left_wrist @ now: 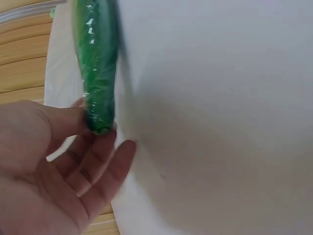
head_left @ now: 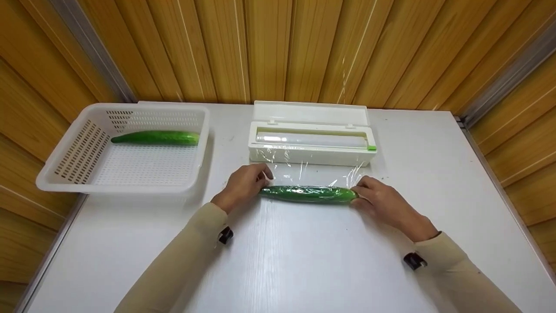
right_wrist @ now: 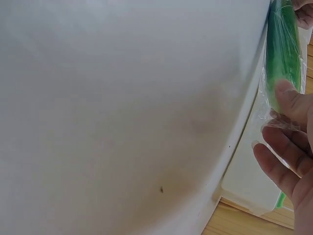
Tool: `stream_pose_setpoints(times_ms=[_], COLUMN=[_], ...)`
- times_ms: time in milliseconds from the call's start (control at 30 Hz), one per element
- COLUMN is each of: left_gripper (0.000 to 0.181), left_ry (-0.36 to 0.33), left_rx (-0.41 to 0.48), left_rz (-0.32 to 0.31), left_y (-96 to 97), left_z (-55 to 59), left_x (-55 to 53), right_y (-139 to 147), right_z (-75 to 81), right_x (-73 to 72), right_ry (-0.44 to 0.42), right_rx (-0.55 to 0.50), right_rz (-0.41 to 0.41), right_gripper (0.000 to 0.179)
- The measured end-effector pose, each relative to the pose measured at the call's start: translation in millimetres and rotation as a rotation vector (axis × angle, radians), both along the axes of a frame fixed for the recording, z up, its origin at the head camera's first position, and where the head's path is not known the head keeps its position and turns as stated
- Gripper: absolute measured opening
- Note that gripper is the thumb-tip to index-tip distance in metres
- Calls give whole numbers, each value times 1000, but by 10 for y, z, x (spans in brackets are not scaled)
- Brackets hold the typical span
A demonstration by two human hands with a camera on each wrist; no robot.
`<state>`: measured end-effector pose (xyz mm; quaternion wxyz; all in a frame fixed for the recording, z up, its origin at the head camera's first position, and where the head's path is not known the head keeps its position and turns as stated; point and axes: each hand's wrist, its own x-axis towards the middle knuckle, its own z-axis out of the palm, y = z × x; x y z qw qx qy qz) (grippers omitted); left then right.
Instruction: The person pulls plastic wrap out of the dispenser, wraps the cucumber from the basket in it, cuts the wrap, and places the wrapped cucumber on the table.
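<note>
a long green cucumber [head_left: 308, 195], cased in shiny clear plastic film [head_left: 302, 171], is at the white table [head_left: 304, 261], its long axis running crosswise between my hands, neither one nearer. my left hand [head_left: 243, 184] pinches the darker end, my right hand [head_left: 384, 202] the paler end. beyond it, film stretches to the white rectangular plastic dispenser box [head_left: 310, 127]. the right wrist view shows crumpled film past the paler end, which my fingers hide from the head view.

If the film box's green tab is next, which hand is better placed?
Probably the right hand: holding the film-covered cucumber by its right end, it is nearer the green tab. The left hand grips the opposite, farther end.
</note>
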<state>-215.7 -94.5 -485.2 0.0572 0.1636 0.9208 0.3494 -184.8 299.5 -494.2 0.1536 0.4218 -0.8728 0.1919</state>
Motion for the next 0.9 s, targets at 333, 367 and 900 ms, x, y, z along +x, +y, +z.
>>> stream_pose_setpoints(times_ms=[333,367,900], left_gripper=[3,5,23], left_ry=[181,175,134], left_rx=[25,26,-17], left_rz=[-87,-98,-160], left_y=[-103,-115,-167], left_z=[-61,-57,-95], left_x=[98,99,163], right_y=[2,4,21], right_z=[-50,-53,-84], right_x=[44,49,40], right_ry=[-60,-67,-106], right_rx=[29,28,57], right_rz=[-52,-60,-119], right_gripper=[26,25,20])
